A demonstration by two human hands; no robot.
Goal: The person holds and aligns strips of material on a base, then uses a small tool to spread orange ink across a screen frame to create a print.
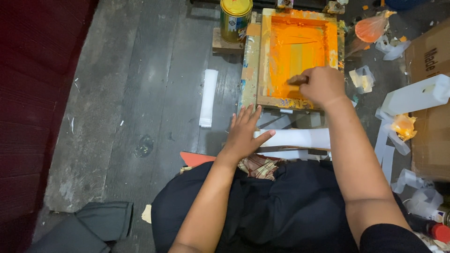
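A wooden screen-printing frame (262, 56) smeared with orange ink lies on the floor ahead of my lap. My right hand (322, 85) is closed on the wooden handle of a squeegee (297, 79) at the frame's near edge; its blade is hidden by the hand. My left hand (244, 131) lies flat, fingers spread, on a white strip of material (300, 138) that runs under the frame's near side.
A yellow-lidded tin can (235, 18) stands on a wooden block left of the frame. A white roll (208, 97) lies on the grey plank floor. Cardboard boxes (429, 51), a white jug (417, 96), and ink-stained plastic scraps (403, 126) crowd the right side.
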